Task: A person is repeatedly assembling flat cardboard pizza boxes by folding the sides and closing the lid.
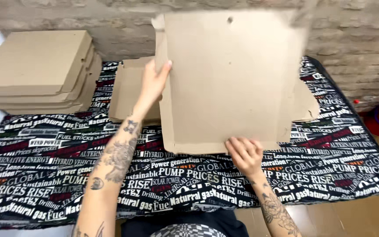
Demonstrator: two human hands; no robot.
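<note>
Cardboard sheet, flat and unfolded, held up over printed cloth: left hand pinches its left edge, right hand grips bottom edge. Stack of folded boxes sits well left of sheet; more flat blanks lie just behind it.

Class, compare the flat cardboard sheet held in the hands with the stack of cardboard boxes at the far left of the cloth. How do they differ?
The cardboard sheet is a single unfolded piece; the stack of boxes holds several folded, closed ones. The sheet is lifted and tilted, gripped by the left hand and right hand; the stack rests untouched. Both are plain brown cardboard.
</note>
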